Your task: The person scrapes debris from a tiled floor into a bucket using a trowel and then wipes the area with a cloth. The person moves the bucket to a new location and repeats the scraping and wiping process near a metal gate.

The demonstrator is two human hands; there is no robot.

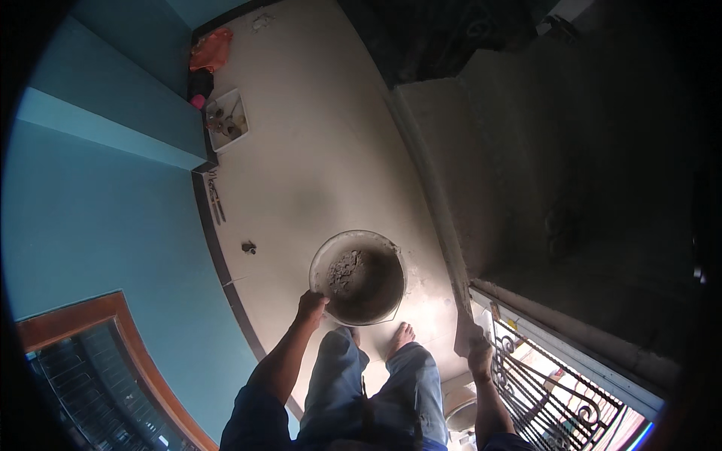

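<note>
Hands first. The left hand point(310, 307) grips the rim of a round metal pan point(358, 276), at about seven o'clock on the pan. The fingers are curled over the edge, so this hand is closed on it. The pan sits near the middle of the view, just above the person's bare feet point(398, 336). It is dark inside, with a grey, crumbly lump point(344, 267) stuck at about ten o'clock. I cannot tell if the pan rests on the floor or is lifted a bit.

The right hand point(477, 350) is at about four o'clock from the pan, well apart from it. It is closed around a flat, pale tool point(465, 333) that sticks up from the fist. The tool is too dim to name for sure.

The person wears blue jeans point(391, 391), seen at six o'clock.

The pale floor point(316, 150) runs up toward twelve o'clock. A blue wall point(98, 188) fills the nine o'clock side. Beside the wall, at about eleven o'clock, is a small white tray point(228, 119) with bits in it. Above that lies an orange cloth point(211, 49). A small dark thing point(248, 246) lies on the floor at nine o'clock from the pan. A black curly metal gate point(549, 391) is at five o'clock, near the right hand. A wooden window frame point(113, 331) is at eight o'clock. The three o'clock side is a dark grey step point(526, 150).
</note>
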